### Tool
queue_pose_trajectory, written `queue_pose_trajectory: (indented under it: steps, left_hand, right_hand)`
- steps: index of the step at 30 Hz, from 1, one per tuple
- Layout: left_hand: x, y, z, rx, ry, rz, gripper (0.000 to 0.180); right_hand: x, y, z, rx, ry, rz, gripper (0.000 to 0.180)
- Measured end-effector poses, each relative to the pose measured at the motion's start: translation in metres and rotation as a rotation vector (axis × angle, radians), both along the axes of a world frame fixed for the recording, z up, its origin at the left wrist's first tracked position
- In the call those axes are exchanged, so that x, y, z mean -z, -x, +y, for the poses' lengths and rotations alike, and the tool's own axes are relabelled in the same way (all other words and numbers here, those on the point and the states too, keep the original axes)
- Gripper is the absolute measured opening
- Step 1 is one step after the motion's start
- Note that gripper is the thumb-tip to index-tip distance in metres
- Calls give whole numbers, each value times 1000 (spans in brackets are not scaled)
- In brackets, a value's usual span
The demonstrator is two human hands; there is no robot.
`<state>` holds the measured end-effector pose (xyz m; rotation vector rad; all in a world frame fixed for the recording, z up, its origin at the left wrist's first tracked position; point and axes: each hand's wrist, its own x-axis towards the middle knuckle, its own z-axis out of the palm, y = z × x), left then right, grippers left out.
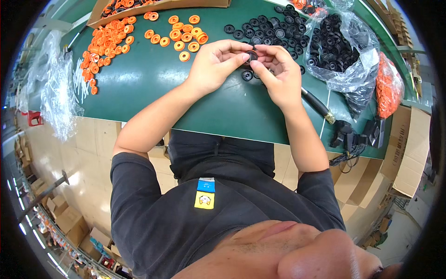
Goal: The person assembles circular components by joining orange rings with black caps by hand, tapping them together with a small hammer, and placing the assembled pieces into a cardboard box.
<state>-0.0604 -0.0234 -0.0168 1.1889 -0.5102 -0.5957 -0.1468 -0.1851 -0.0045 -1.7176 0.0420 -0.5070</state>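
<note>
Over the green table, my left hand (217, 64) and my right hand (282, 76) meet with their fingertips on a small black wheel-like disc (251, 56). Both hands pinch it between thumb and fingers. Another black disc (247, 75) lies on the table just below it. Behind my hands spreads a loose pile of similar black discs (279, 33). Orange ring-shaped discs (176, 35) are scattered beyond my left hand, and a denser heap of orange discs (107, 41) lies farther left.
A clear bag of black discs (332, 65) and a bag of orange parts (388, 88) are at the right. By my right wrist lies a black-handled tool (317, 105); a black device with cables (344, 135) sits near the edge. A cardboard box (158, 6) stands behind.
</note>
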Motion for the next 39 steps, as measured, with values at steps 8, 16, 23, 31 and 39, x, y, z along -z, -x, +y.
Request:
queue_pose_trajectory:
  steps: [8,16,23,31,39]
  left_hand:
    - [-4,1,4,-44,-94,-444,24]
    - [-4,0,6,-36,-171,-281,23]
    - [-5,1,6,-7,-112,-140,23]
    - [-7,-2,2,22,-117,-82,25]
    - [-2,-11,2,68,-43,48,23]
  right_hand:
    - [3,1,-4,-60,-29,72,24]
    - [13,2,-4,-92,-151,140,22]
    - [7,4,2,-87,-215,153,20]
    - [-1,5,-2,-86,-237,235,20]
    - [6,-2,-18,-171,-146,190,32]
